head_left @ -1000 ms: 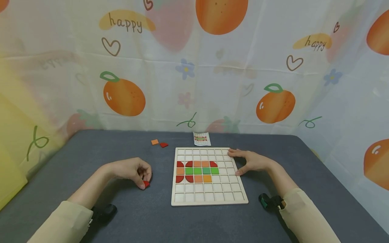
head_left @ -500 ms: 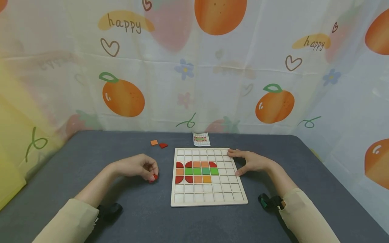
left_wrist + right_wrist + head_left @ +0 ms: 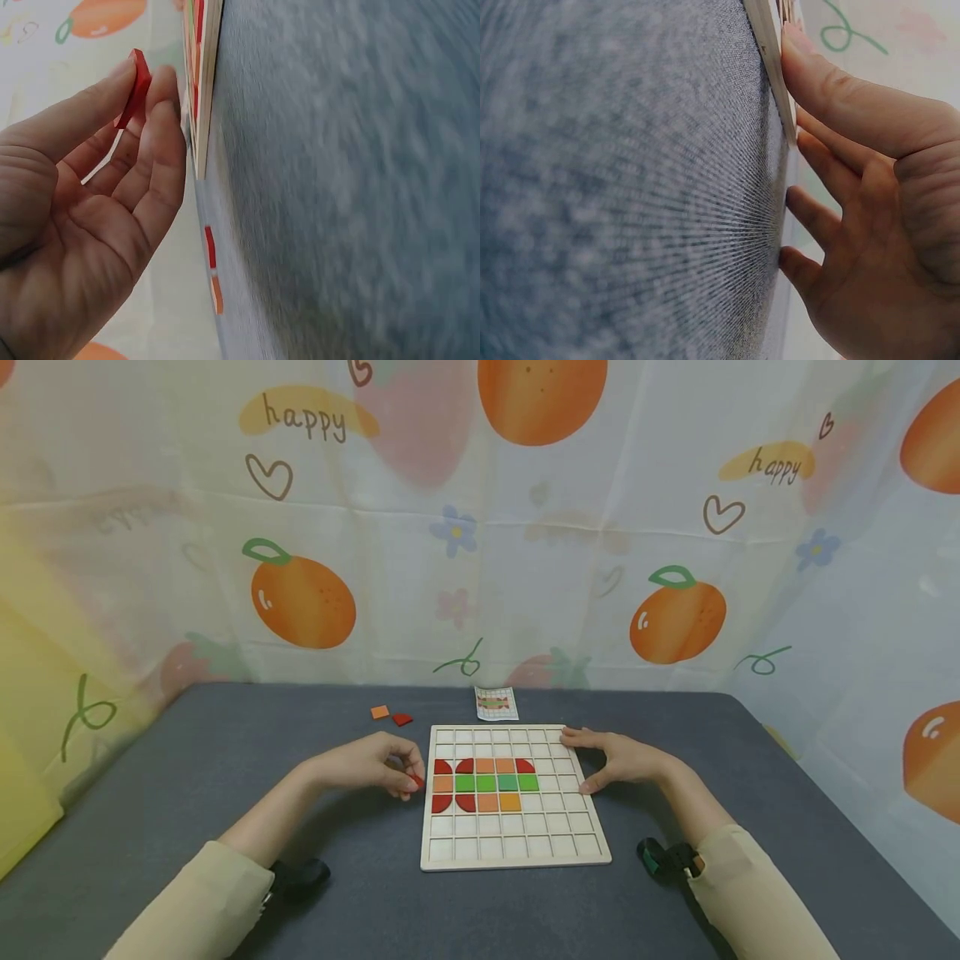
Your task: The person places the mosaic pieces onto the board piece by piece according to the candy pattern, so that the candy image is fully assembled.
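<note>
My left hand (image 3: 371,766) pinches a red tile (image 3: 135,88) between thumb and fingers, beside the left edge of a pale wooden grid board (image 3: 517,852). In the left wrist view the tile is held off the table. Three rows of the board carry red rounded tiles, with orange, green and teal squares and a yellow-orange square (image 3: 511,802) among them. At the board's upper right side rests my right hand (image 3: 618,760), its thumb and fingertips touching the edge with the fingers spread. The right wrist view shows the thumb (image 3: 832,82) against the board's rim.
Behind the board's left corner lie a loose orange square tile (image 3: 380,712) and a loose red tile (image 3: 402,719). A small printed card (image 3: 496,703) with a coloured grid pattern lies behind the board. A printed curtain (image 3: 405,593) hangs beyond the dark table (image 3: 187,760).
My left hand has carried the red tile rightward and slightly up in the head view, from the open table to the board's left edge. My right hand has stayed in place.
</note>
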Motion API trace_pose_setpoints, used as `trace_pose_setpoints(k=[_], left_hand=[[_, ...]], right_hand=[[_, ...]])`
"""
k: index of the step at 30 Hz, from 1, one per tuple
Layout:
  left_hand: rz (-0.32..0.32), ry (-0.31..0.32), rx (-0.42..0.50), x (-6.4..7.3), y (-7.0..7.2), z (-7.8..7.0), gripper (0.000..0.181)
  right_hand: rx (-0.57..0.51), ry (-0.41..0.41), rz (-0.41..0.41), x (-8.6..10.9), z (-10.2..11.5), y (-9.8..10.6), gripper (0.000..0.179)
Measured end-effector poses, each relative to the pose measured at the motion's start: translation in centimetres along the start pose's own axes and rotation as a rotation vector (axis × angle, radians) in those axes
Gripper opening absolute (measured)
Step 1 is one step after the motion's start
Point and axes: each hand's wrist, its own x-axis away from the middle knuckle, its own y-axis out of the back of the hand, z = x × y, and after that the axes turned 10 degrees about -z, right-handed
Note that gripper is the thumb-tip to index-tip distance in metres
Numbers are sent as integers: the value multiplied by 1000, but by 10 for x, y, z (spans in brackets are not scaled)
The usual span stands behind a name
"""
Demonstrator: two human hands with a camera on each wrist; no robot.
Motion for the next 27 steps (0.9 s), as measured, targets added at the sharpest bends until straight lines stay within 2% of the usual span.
trace_pose_setpoints(k=[9,14,18,22,27], left_hand=[[-46,-50,-33,-17,-17,-12,17],[-145,-97,-79,-30,-33,-21,20],[-222,-96,-32,-41,-49,-30,21],[-233,-104,7,-49,-62,-38,18],[-235,-111,-20,-57,-77,-50,16]], right_hand=[[-5,0,1,0,-2,0,94],[-11,9,4,0,-2,0,95],[-4,9,2,0,-3,0,95],[-4,-1,-1,0,-3,0,95],[8,0,-2,1,-2,1,94]])
